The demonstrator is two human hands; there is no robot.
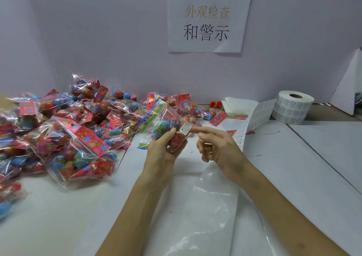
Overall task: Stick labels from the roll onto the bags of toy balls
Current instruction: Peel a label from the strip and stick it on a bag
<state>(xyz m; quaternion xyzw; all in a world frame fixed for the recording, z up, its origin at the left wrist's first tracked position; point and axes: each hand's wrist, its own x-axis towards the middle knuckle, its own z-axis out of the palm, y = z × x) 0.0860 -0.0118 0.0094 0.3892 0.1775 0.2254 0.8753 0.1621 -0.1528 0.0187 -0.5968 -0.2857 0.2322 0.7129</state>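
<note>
My left hand [166,147] grips a clear bag of toy balls [165,123] above the table, its colourful header card tilted up to the left. A small white label [186,128] sits on the bag's right side. My right hand [213,144] is beside it, index finger stretched out with its tip at the label, the other fingers loosely curled and holding nothing. The label roll [291,106] stands at the back right. Its strip of labels [252,122] trails down toward my right wrist.
A big heap of bagged toy balls [58,130] covers the left of the white table [293,177]. Empty backing strip [205,206] runs under my right forearm. A paper sign [207,18] hangs on the back wall. Folded white sheets [239,104] lie by the roll.
</note>
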